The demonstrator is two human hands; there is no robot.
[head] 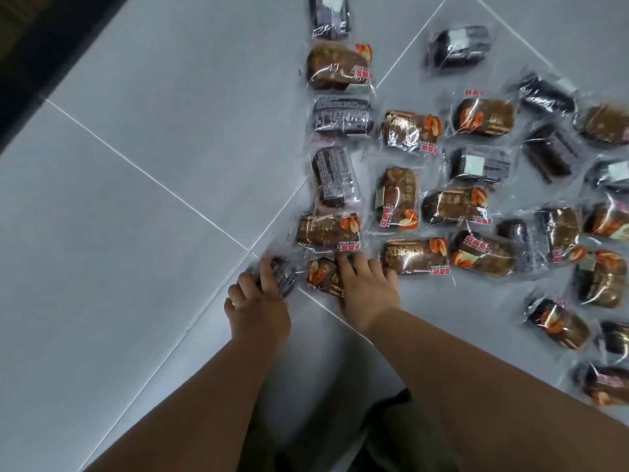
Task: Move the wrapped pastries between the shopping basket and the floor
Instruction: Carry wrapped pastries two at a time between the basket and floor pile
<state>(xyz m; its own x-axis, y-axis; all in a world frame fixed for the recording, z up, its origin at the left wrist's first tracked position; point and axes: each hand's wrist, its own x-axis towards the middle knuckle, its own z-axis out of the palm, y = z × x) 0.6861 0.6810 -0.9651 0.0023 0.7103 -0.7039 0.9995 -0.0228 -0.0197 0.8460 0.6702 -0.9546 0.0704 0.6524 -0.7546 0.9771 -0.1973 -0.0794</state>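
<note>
Two sets of fingers are working at the near-left corner of the spread. Left fingers [246, 279] are curling round a dark-wrapped pastry [280, 275], gripping it low against the floor [153, 148]. Right fingers [342, 264] are lying nearly straight across a brown pastry with an orange label [320, 275]; they are resting on it, not visibly closing, and the thumb is hidden. The left hand [260, 311] and the right hand [369, 294] are sitting close together, both forearms reaching in from the near edge. Beyond them, many wrapped pastries [413, 255] are lying flat on the grey tiles in loose rows, running far and right, some overlapping at the wrapper edges. The shopping basket is not showing anywhere in view. Judgement: one floor-side step is in hand, with two packets at the hands at once; whether they are being set down or gathered up cannot be told from this view. Next move, if gathering, is calling for the right fingers to close on the brown packet before lifting; if laying, for the left fingers to release without dragging the slippery neighbours.
</note>
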